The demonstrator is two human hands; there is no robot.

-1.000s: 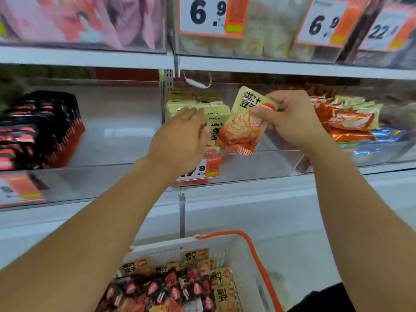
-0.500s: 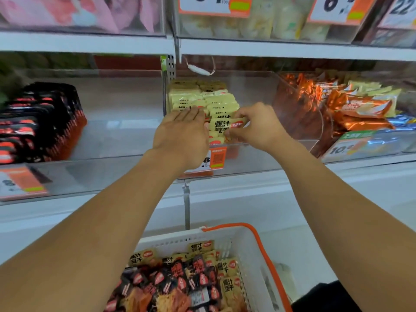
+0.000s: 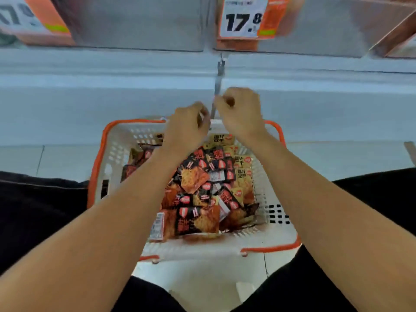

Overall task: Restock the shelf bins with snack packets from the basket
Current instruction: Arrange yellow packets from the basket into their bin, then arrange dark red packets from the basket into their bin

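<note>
The white basket with an orange rim (image 3: pixel 99 158) sits on the floor below me, filled with several snack packets. Most are dark red-and-black packets (image 3: pixel 198 183); some yellow packets (image 3: pixel 243 161) lie along its right side. My left hand (image 3: pixel 186 129) hovers over the basket's far edge with fingers loosely curled and nothing in it. My right hand (image 3: pixel 240 113) is beside it, a little higher and apart from it, also loosely curled and holding nothing. Both hands are blurred. The shelf bins' contents are out of view; only their clear fronts (image 3: pixel 135 23) show at the top.
A price tag reading 17.8 (image 3: pixel 243 18) hangs on the bin front above the hands. A thin metal divider bracket (image 3: pixel 218 82) runs down the white shelf base (image 3: pixel 67 97) just behind my hands. My dark-clothed knees (image 3: pixel 33 210) flank the basket on the pale floor.
The right hand let go of the yellow packet in the shelf bin. Both hands dropped from the bin to just above the basket, and my view tilted down.
</note>
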